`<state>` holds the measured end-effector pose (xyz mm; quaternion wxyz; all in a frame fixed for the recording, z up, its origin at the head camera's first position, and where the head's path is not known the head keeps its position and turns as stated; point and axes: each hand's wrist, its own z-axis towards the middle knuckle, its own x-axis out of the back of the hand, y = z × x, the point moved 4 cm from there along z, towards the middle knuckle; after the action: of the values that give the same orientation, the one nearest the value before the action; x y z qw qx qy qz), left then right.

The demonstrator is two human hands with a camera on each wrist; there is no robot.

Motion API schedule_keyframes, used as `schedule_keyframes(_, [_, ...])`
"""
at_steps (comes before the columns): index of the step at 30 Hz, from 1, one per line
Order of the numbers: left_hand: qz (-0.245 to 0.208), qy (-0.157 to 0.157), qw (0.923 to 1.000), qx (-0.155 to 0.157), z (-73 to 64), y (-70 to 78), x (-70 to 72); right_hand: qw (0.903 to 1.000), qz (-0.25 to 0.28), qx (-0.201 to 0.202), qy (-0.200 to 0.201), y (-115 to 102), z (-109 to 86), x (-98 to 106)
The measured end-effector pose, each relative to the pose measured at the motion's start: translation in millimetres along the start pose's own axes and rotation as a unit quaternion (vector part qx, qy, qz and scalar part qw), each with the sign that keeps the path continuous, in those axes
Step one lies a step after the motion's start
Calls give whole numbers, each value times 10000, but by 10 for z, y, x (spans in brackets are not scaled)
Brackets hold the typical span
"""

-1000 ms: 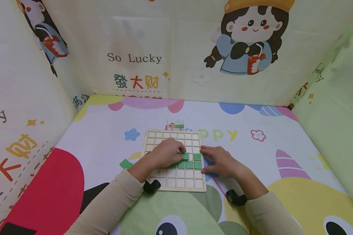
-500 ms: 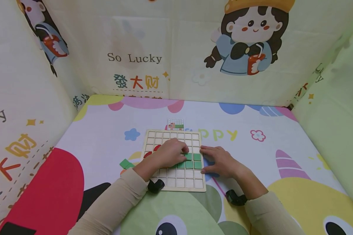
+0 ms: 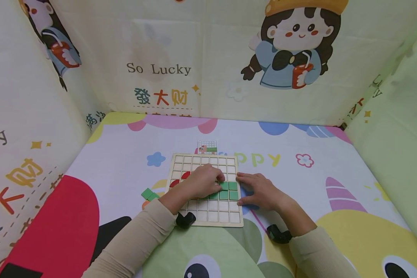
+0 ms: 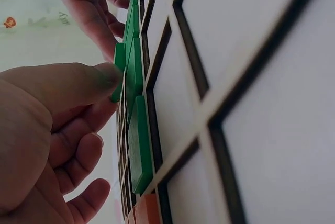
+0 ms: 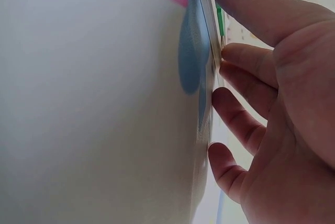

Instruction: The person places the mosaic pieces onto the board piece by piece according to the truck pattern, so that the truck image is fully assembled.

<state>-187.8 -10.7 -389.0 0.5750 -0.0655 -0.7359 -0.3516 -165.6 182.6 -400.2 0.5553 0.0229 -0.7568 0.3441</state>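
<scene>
A wooden grid board (image 3: 218, 217) lies flat on the table. Over its middle, my left hand (image 3: 205, 182) pinches a green square tile (image 4: 119, 52) between thumb and fingers. In the left wrist view this tile stands slightly proud of the other green tiles (image 4: 140, 145) set in the grid. My right hand (image 3: 262, 190) rests along the board's right edge with extended fingers, its fingertips touching the side. Two red pieces (image 3: 185, 175) sit in cells left of the left hand, which hides some cells behind it.
Loose green tiles (image 3: 147, 194) lie left of the board, with an orange piece (image 3: 145, 204) partly hidden by the left sleeve. A small printed pattern card (image 3: 207, 146) lies beyond the board's far edge. Patterned cloth covers the table and the surrounding walls.
My left hand has shifted slightly right with the green tile, bringing it up to the tile in the rightmost column. Red pieces came into view behind it. My right hand has stayed still.
</scene>
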Motion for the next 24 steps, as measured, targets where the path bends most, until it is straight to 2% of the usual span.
schedule_keyframes(7, [210, 64, 9997, 63, 7, 13, 9, 10000, -15, 31, 24, 2, 1, -3])
schedule_keyframes(24, [152, -2, 9999, 82, -6, 26, 29, 10000, -6, 29, 25, -5, -11, 7])
